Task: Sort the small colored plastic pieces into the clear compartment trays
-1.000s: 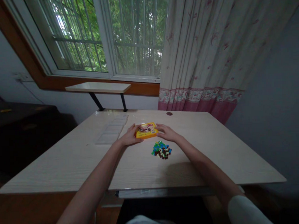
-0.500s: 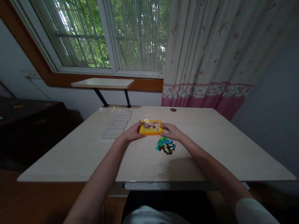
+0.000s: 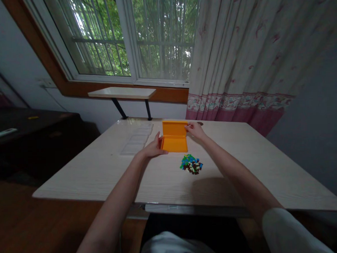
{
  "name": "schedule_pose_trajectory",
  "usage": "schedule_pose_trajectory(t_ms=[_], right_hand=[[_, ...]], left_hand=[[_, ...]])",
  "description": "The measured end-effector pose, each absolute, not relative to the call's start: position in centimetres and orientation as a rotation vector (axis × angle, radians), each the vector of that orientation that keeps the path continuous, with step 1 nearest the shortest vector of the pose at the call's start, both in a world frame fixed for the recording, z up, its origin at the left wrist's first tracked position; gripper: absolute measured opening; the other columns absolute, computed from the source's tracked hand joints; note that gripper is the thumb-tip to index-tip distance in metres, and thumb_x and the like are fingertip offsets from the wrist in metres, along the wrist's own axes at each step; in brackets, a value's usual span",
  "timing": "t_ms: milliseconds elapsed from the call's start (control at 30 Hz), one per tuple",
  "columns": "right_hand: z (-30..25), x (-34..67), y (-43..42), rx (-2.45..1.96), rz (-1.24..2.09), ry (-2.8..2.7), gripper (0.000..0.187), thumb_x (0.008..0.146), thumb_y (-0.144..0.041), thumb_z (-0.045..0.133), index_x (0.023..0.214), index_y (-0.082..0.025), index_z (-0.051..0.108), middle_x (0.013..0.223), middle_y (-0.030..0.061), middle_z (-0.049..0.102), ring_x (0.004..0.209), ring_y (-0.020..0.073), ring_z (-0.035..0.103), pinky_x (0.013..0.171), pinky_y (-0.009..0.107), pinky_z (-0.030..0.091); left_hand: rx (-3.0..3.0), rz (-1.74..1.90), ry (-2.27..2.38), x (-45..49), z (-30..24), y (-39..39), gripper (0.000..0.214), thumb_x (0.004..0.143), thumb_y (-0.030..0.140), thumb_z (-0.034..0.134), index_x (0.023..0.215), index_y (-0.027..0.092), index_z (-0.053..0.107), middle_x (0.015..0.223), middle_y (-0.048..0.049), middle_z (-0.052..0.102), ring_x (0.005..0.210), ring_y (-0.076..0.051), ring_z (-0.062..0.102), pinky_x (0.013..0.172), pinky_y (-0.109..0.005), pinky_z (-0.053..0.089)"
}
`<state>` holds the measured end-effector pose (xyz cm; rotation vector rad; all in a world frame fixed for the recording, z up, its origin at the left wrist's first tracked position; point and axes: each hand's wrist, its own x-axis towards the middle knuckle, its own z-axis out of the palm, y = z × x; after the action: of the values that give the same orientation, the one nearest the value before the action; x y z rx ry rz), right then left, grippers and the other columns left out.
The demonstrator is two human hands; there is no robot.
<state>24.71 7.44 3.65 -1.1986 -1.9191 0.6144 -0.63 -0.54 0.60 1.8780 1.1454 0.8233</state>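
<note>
A small orange box [image 3: 174,143] sits open on the pale wooden table [image 3: 103,169], its lid [image 3: 175,128] standing upright at the back. My left hand [image 3: 155,148] grips the box's left side at the base. My right hand [image 3: 194,129] pinches the upper right corner of the raised lid. The box's inside looks bare orange. Just in front and to the right lies a heap of several small blue, green, brown and white bricks [image 3: 191,165], untouched by either hand.
A clear plastic sheet [image 3: 138,139] lies flat to the left of the box. A cable hole [image 3: 200,123] marks the table's back edge. A small shelf [image 3: 122,93] juts out under the window, a curtain [image 3: 238,54] hangs at right, and a dark cabinet [image 3: 33,135] stands left.
The box was closed with both hands on its sides. Now its lid is swung up and back, my right hand having risen with it. The view has shifted slightly.
</note>
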Motion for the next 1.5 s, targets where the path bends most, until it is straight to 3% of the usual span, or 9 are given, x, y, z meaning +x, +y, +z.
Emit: schedule_pose_trajectory(t_ms=[100,200,333,700,833,1000,1167,1333,1500], right_hand=[[3.0,23.7,10.3,-1.327,0.700,-1.838,0.019,0.076,-0.021,0.056,0.090,-0.012,0.063,0.067,0.0032,0.066,0.058,0.0105,0.061,0.057,0.019,0.046],[1.5,23.1,11.4,-1.407,0.731,-1.797,0.020,0.072,-0.014,0.057,0.091,-0.009,0.063,0.060,0.0021,0.064,0.048,0.0085,0.057,0.050,0.017,0.045],[-0.2,22.9,11.3,-1.483,0.741,-1.806,0.015,0.073,-0.013,0.055,0.082,-0.009,0.066,0.053,0.0018,0.063,0.045,0.0087,0.057,0.050,0.017,0.044],[-0.4,23.0,10.2,-1.524,0.574,-1.931,0.020,0.076,-0.024,0.053,0.080,-0.015,0.071,0.064,0.0046,0.068,0.071,0.0159,0.064,0.067,0.020,0.043],[-0.2,23.7,9.5,-1.508,0.604,-1.945,0.023,0.078,-0.023,0.050,0.073,-0.013,0.070,0.062,0.0041,0.067,0.059,0.0129,0.062,0.061,0.019,0.043],[-0.1,27.4,7.8,-1.469,0.637,-1.963,0.021,0.076,-0.026,0.052,0.074,-0.013,0.068,0.058,0.0022,0.065,0.046,0.0092,0.056,0.051,0.018,0.040],[-0.3,31.6,5.9,-1.426,0.664,-1.932,0.023,0.078,-0.031,0.051,0.081,-0.014,0.066,0.060,0.0020,0.065,0.044,0.0081,0.053,0.046,0.018,0.038],[-0.7,33.3,4.7,-1.386,0.703,-1.884,0.025,0.080,-0.033,0.049,0.085,-0.013,0.064,0.062,0.0020,0.064,0.045,0.0078,0.053,0.046,0.018,0.040],[-0.2,32.6,2.6,-1.273,0.682,-1.874,0.027,0.081,-0.034,0.047,0.088,-0.013,0.064,0.065,0.0028,0.063,0.048,0.0086,0.053,0.048,0.019,0.042]], left_hand=[[1.939,0.797,1.186,-0.9,0.6,-0.4,0.117,0.059,0.035,0.072,0.140,0.014,-0.010,0.140,-0.0234,0.028,0.128,-0.026,0.033,0.105,-0.043,0.026],[2.040,0.743,1.217,-1.1,0.9,-0.5,0.099,0.060,0.038,0.070,0.138,0.012,0.016,0.138,-0.0210,0.033,0.126,-0.027,0.036,0.105,-0.043,0.026],[2.115,0.635,1.337,-1.3,1.3,-0.5,0.085,0.060,0.045,0.068,0.131,0.012,0.034,0.138,-0.0165,0.036,0.126,-0.028,0.036,0.106,-0.041,0.026],[2.214,0.538,1.404,-1.4,1.7,-0.7,0.083,0.062,0.048,0.063,0.130,0.007,0.037,0.135,-0.0174,0.039,0.123,-0.028,0.040,0.104,-0.037,0.030],[2.266,0.542,1.453,-1.4,3.5,-1.7,0.076,0.059,0.046,0.065,0.124,0.012,0.045,0.129,-0.0142,0.047,0.119,-0.029,0.044,0.101,-0.039,0.033],[2.154,0.643,1.894,-4.7,6.3,-2.7,0.071,0.068,0.054,0.051,0.126,0.014,0.043,0.130,-0.0141,0.046,0.117,-0.029,0.045,0.095,-0.039,0.038],[1.601,0.320,2.601,-8.7,5.7,-3.1,0.104,0.043,0.073,0.061,0.127,0.016,0.041,0.128,-0.0243,0.042,0.115,-0.047,0.040,0.086,-0.057,0.037],[1.510,0.261,2.432,-10.3,5.0,-3.1,0.112,0.040,0.071,0.064,0.129,0.009,0.036,0.119,-0.0267,0.050,0.104,-0.040,0.052,0.077,-0.045,0.046],[1.582,0.431,2.346,-7.3,7.8,-3.5,0.110,0.044,0.059,0.069,0.132,0.006,0.030,0.117,-0.0225,0.053,0.105,-0.037,0.053,0.081,-0.041,0.045]])
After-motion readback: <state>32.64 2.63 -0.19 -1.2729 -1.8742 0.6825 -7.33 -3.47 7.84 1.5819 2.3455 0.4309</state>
